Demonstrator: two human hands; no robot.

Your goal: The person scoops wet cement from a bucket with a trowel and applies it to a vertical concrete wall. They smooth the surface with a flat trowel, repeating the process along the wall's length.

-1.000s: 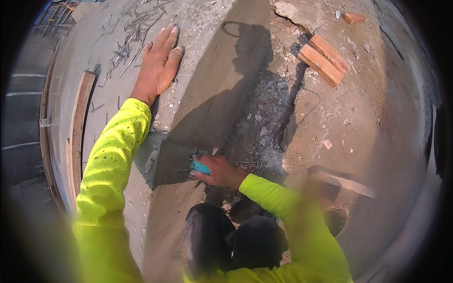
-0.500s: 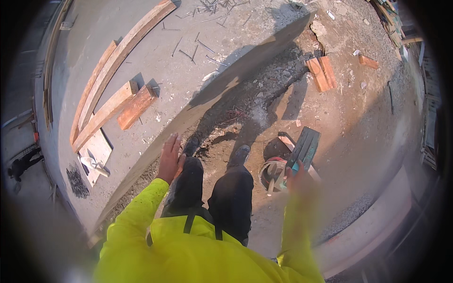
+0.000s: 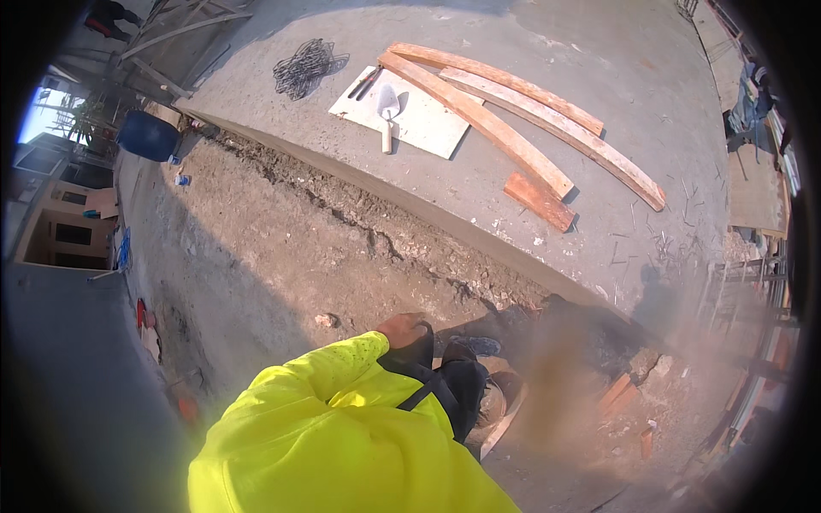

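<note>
My left hand [image 3: 402,329] rests at my dark-trousered knee [image 3: 419,355], its fingers apart and nothing seen in it. My right hand is out of sight. Beside my legs, a bucket [image 3: 491,405] shows only in part, with a pale strip of wood [image 3: 505,425] against it. On the raised concrete slab, a trowel [image 3: 388,111] with a pale handle lies on a white board [image 3: 432,128]. A dark pair of slim tools [image 3: 366,83] is on the same board. Long timbers [image 3: 479,111] and a short wooden block [image 3: 539,202] lie to the right of it.
A tangle of dark wire [image 3: 305,68] is on the slab, and loose nails [image 3: 619,253] are scattered at its right. The slab edge [image 3: 410,198] drops to a rough dirt strip. Wood blocks [image 3: 617,395] lie at right; a blue drum [image 3: 147,135] stands far left.
My view has swung left, and the slab with trowel and timbers is now ahead. My right hand, which held a dark rectangular tool with teal parts, has left the picture. My left hand is at the knee.
</note>
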